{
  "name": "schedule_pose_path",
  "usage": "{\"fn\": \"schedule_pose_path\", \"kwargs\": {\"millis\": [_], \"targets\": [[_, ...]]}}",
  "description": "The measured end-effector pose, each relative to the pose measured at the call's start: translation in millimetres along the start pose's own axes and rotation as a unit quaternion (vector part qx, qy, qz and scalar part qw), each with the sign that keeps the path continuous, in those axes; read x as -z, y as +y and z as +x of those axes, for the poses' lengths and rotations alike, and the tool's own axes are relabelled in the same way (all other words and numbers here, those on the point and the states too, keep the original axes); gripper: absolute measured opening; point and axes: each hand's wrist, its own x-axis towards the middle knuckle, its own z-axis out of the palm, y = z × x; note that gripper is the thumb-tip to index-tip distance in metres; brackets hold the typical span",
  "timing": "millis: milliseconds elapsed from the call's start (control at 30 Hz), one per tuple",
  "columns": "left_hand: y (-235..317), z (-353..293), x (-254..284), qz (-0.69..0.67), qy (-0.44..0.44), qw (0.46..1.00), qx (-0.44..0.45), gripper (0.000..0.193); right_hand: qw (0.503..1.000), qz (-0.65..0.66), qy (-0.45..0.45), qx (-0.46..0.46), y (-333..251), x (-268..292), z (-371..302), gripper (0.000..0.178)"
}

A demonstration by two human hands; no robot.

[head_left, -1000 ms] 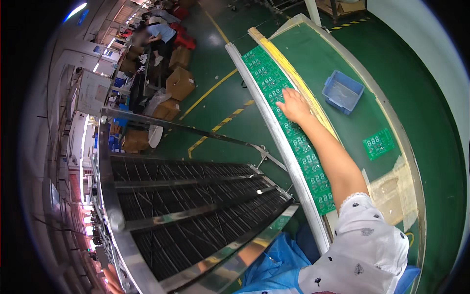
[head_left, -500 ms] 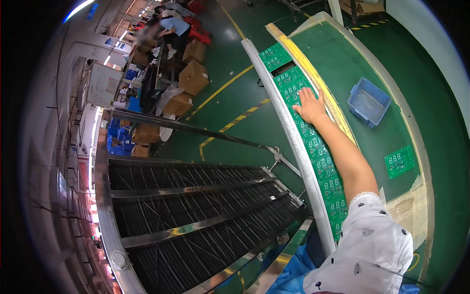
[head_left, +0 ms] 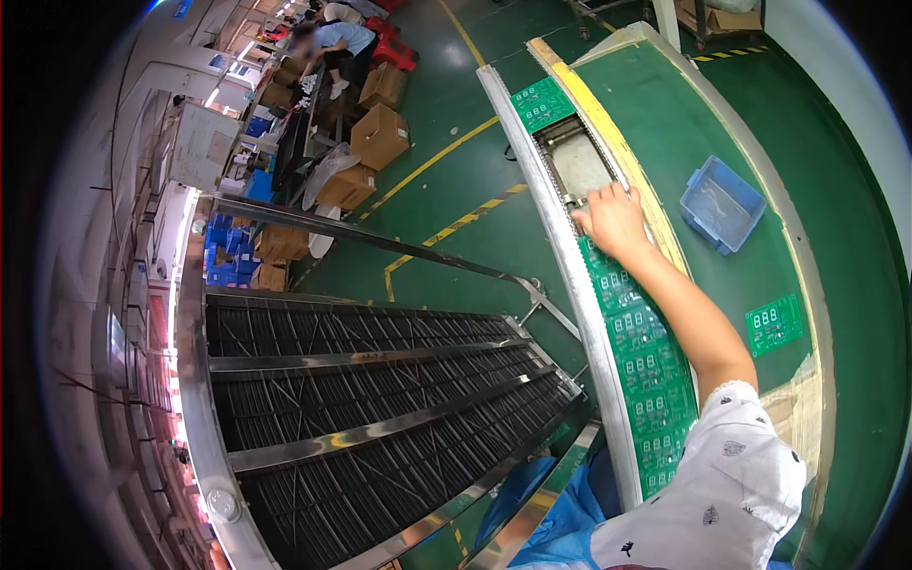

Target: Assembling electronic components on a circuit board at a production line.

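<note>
A long row of green circuit boards (head_left: 641,366) with white digit displays lies between the metal rails (head_left: 560,256) of a narrow conveyor track. My right hand (head_left: 613,220) is at the far end of this row, palm down, its bent fingers hooked over the end board's edge. The fingertips are partly hidden. Beyond it is an open gap (head_left: 581,163) in the track, and past that another green board panel (head_left: 541,103). Only a small skin-coloured sliver (head_left: 218,555), perhaps my left hand, shows by the rack's lower left corner; its fingers cannot be made out.
A metal-framed rack (head_left: 380,399) with dark slats stands left of the track. On the green bench to the right are a blue plastic bin (head_left: 722,204) and a single circuit board (head_left: 774,324). Cardboard boxes (head_left: 380,138) and a person in light blue (head_left: 344,43) are at far left.
The row of boards has slid toward me along the track, widening the gap behind it. My right hand has come nearer, its spread fingers now bent over the end.
</note>
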Motion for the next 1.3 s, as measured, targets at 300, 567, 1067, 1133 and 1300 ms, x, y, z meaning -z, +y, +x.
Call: {"fn": "schedule_pose_path", "kwargs": {"millis": [300,567,1067,1133,1300], "targets": [[3.5,-20.1,49.9,0.094,0.01,0.995,0.005,0.058,0.997,0.012,-0.059,-0.043,11.5,-102.7,163.3,0.073],[61.9,-68.2,66.2,0.182,0.062,0.981,0.015,0.055,0.986,-0.035,-0.143,-0.073,22.0,-129.6,214.2,0.078],[163.2,80.3,-82.7,-0.381,0.32,0.805,0.322,0.072,0.981,-0.081,-0.166,-0.063,-13.1,-30.8,7.2,0.088],[189.9,92.3,-88.1,-0.307,0.374,0.807,0.34,0.066,0.983,-0.081,-0.159,-0.042,-21.2,-34.0,-12.2,0.088],[185.8,68.7,-130.7,-0.182,0.055,0.98,-0.054,0.124,0.968,-0.107,-0.207,-0.095,-27.3,-9.2,-62.8,0.088]]}}
